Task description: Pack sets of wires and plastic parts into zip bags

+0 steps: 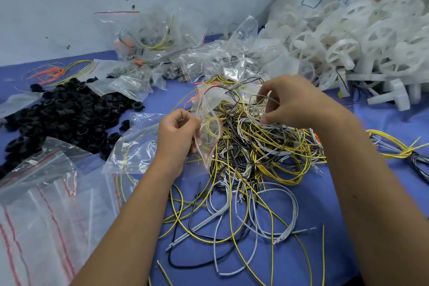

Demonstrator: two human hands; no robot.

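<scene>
A tangled heap of yellow, black and white wires covers the middle of the blue table. My left hand is closed on the edge of a clear zip bag with a red seal strip, holding it upright beside the heap. My right hand is over the top of the heap, its fingers pinching a few white wires. A pile of black plastic rings lies at the left. White plastic wheel parts are piled at the back right.
A stack of empty zip bags lies at the front left. Filled bags are heaped against the back wall. A tied yellow wire bundle rests at the right. Orange wires lie at the far left.
</scene>
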